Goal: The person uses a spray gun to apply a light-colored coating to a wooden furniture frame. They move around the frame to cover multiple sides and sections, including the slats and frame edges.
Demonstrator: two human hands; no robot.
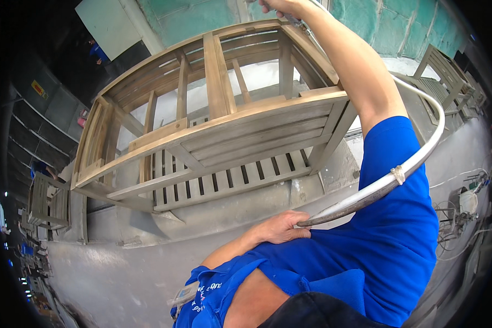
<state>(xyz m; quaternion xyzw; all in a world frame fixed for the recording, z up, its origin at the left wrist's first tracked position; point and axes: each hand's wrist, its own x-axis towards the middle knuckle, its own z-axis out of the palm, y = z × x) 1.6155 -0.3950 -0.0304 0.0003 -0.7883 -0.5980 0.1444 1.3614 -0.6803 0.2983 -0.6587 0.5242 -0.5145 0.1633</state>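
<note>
My left hand (286,228) is closed around a white and grey hose (361,192) in front of my body. The hose curves up past my right arm in a wide loop. My right hand (280,5) is at the top edge, partly cut off, with its fingers closed on what looks like a metal spray gun (296,23), mostly hidden. Below that hand stands a large wooden frame (218,74) with open compartments and slats. Its upper parts are brown, while the front panel (257,142) and lower slatted shelf (235,183) look greyish.
A wet-looking teal wall (361,24) rises behind the frame. Slatted wooden furniture (445,82) stands at the far right, and another slatted piece (48,202) at the far left. Cables and a small machine (468,202) are on the right floor. A pale panel (109,27) hangs upper left.
</note>
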